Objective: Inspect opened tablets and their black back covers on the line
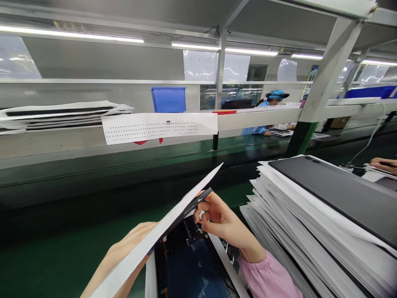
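A thin dark tablet back cover [198,200] with a white sheet [173,221] against it is tilted up in front of me, seen nearly edge-on. My left hand [136,238] grips it from the left side, its fingers mostly hidden behind the sheet. At the cover's upper end is my right hand [217,217], with curled fingers and the thumb drawn in close to them. Whatever lies between those fingertips is too small to make out. Under both hands lies an open tablet body [192,265], its dark inside facing up.
To the right rises a tall stack of white sheets [279,207] with a dark tablet cover [335,190] on top. Beyond the green bench, a shelf rail carries a dotted paper strip [161,127] and a blue bin [168,99]. A co-worker [263,116] sits opposite; another person's hand [384,165] shows far right.
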Available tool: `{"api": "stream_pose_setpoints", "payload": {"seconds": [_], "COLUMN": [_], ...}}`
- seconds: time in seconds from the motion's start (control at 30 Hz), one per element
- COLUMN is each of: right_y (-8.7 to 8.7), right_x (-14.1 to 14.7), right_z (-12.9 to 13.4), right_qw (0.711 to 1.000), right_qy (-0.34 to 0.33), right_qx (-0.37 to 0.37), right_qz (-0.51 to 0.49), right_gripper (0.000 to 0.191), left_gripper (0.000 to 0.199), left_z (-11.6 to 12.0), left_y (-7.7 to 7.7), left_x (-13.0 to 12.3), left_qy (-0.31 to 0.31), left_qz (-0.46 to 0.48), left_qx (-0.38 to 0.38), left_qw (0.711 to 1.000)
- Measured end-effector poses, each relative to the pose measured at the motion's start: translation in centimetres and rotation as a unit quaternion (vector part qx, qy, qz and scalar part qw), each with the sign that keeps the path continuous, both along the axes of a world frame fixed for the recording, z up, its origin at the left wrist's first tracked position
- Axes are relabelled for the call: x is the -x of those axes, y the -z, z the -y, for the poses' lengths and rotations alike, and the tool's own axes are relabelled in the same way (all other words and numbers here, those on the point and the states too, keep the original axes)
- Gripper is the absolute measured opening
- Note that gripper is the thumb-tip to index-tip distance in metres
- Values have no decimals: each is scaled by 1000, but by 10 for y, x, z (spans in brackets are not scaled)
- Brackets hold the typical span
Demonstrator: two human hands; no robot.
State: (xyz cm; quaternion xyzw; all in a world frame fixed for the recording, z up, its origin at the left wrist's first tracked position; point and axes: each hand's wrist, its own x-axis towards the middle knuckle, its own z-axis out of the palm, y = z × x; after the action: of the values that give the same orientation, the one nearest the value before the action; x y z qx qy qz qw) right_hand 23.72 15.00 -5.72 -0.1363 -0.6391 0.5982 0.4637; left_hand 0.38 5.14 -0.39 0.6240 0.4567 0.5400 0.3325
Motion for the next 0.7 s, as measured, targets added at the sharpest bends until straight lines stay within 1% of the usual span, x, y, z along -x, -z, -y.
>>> {"api": "stream_pose_setpoints", "payload": {"seconds": [0.1,0.23,0.37,0.43,0.53,0.63,0.7], "right_y": [1,2,2,2,2,3,4], "right_x": [0,-1,0,0,1,0,0], "right_z": [-1,-1,-1,-1,-2,-3,-2], "right_qw": [1000,1000,1000,1000,999,999,999], "right_qy": [-3,-13,-22,-24,-28,-31,-33], "right_qx": [1,1,-3,-5,-6,-5,-3], "right_qz": [-1,-4,-10,-14,-18,-20,-21], "right_gripper": [37,33,30,30,31,29,29], "left_gripper": [12,20,25,25,23,23,22], "left_z": [0,0,0,0,1,2,3], "left_y": [0,2,7,8,8,6,2], "left_x": [-2,3,10,10,8,2,-3], "left_qy": [-18,-6,-25,-25,-26,-32,-50], "left_qz": [14,66,126,134,136,143,146], "left_qx": [19,14,57,78,81,87,86], "left_qw": [1000,998,990,988,987,985,984]}}
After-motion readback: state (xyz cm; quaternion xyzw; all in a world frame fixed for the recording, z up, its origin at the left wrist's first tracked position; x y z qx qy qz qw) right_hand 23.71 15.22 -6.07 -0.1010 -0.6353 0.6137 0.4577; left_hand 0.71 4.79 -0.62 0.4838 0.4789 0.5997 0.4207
